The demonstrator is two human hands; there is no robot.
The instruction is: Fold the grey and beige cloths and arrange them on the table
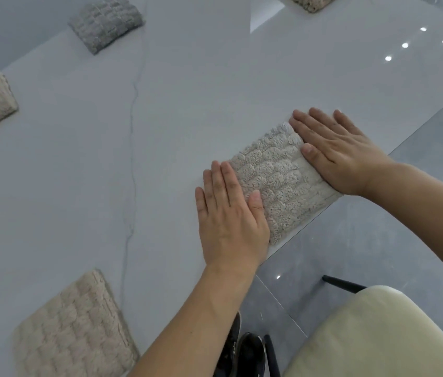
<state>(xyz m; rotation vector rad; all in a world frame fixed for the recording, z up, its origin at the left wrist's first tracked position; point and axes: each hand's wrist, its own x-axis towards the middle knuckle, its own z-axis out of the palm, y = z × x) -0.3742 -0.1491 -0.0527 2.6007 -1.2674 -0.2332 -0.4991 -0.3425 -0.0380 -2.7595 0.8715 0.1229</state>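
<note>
Both hands (228,213) (334,151) flat on folded cloth (277,180); no writing legible.

Views: one only, the head camera; no second view shares the scene.
Position: above the near edge of the table (160,110), where that edge runs diagonally from lower middle to upper right.
Direction: forward and steeply down onto the table top, tilted, so the table slants across the picture.
Nearness: close; both forearms reach in from the bottom of the picture.
Beyond the table edge: floor (364,240) and a cream chair seat (378,336) at lower right.
</note>
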